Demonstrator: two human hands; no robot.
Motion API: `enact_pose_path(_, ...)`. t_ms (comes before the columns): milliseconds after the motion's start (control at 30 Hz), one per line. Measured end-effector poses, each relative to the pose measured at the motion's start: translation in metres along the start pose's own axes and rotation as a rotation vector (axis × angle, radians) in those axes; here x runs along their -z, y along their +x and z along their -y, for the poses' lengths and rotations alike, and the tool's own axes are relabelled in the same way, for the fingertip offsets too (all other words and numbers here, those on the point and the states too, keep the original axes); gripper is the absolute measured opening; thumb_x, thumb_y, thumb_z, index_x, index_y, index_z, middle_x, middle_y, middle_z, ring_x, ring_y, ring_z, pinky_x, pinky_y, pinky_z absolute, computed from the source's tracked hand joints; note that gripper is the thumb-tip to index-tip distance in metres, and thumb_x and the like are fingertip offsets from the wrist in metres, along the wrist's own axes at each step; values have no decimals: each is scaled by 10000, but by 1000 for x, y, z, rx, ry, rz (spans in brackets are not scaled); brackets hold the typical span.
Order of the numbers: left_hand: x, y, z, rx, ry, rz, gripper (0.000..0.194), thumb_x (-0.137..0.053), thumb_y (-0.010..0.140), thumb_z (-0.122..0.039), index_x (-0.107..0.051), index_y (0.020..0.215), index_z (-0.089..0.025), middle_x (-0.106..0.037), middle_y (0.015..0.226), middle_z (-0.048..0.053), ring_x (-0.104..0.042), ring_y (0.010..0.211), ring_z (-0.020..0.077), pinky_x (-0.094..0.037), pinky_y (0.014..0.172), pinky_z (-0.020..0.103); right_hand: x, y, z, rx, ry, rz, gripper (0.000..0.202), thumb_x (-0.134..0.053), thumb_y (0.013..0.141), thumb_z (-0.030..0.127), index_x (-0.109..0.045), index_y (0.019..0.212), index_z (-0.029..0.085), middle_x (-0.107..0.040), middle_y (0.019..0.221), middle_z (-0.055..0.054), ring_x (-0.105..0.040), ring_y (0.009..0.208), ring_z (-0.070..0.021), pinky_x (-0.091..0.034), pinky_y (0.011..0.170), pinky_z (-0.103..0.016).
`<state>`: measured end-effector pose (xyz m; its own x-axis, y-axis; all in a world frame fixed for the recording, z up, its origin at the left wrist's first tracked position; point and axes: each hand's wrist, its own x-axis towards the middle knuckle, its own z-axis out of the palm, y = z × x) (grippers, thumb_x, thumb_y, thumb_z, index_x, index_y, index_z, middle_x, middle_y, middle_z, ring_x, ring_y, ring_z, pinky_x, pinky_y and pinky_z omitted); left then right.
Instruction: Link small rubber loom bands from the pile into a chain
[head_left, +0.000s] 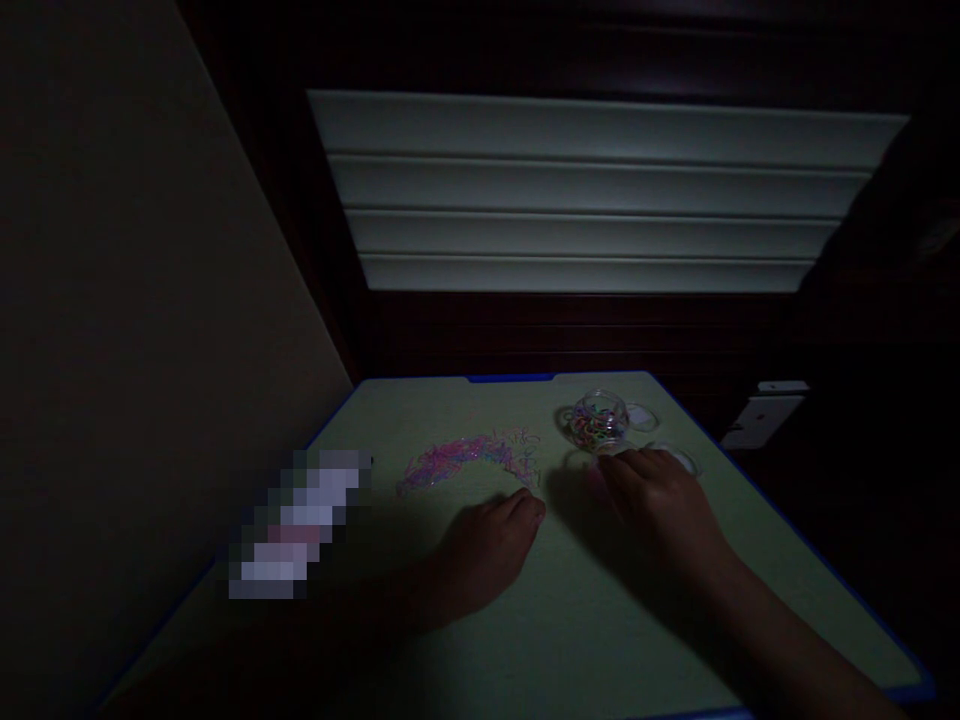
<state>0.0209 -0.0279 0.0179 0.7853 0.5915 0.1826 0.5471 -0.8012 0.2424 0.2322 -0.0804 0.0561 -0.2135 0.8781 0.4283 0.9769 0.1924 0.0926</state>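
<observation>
A curved pile of small, thin, colourful bands, mostly pink and purple, lies spread on the table. My left hand rests just below the pile's right end, its fingers curled together; whatever they may hold is hidden. Over a second clear jar, partly covered, with something pink in it, is my right hand. Its fingers are closed at the jar's rim, and what is between them does not show. Behind that hand a clear round jar holds multicoloured bands.
The pale table has a blue edge. A clear lid lies beside the back jar, and another lid is partly behind my right hand. A blurred-out object lies at left. Beyond the right edge is a white device. The room is dim.
</observation>
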Motion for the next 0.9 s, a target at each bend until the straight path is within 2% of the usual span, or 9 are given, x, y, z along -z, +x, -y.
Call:
enact_pose_path(167,-1,1,-1,-21,-12,-21,187,-286,912,-183,-470,945,-191,-534,893,24,-523,801,146,-434,731,277,-6,-3,15,174,168,3,154,-504,802,105,-606,904,159,-590,788,-43,-491,737,-167,-329,683,-271)
enact_pose_path(367,2,3,1,8,-67,-65,207,-280,921,-209,-486,940,-197,-522,901,23,-514,799,142,-429,726,265,-7,-3,17,205,214,62,120,-506,793,83,-596,827,155,-564,736,-27,-481,688,-143,-335,649,-248)
enact_pose_path(467,3,8,11,9,-86,-108,213,-284,922,-211,-493,962,-197,-520,924,29,-513,825,144,-423,757,269,-6,-2,15,191,218,75,127,-487,810,96,-596,840,154,-566,742,-36,-489,702,-147,-338,650,-249)
enact_pose_path(700,-5,24,47,66,-103,-300,195,-319,900,-167,-510,940,-177,-536,913,38,-509,897,154,-409,825,290,-8,-1,15,180,227,99,144,-460,834,116,-598,840,156,-569,737,-40,-501,700,-141,-338,651,-246)
enact_pose_path(900,-13,26,55,104,-129,-324,195,-319,901,-184,-498,980,-180,-556,934,38,-529,894,148,-430,818,295,-8,-1,15,191,223,107,134,-473,827,122,-600,835,162,-572,728,-37,-506,686,-136,-337,646,-245)
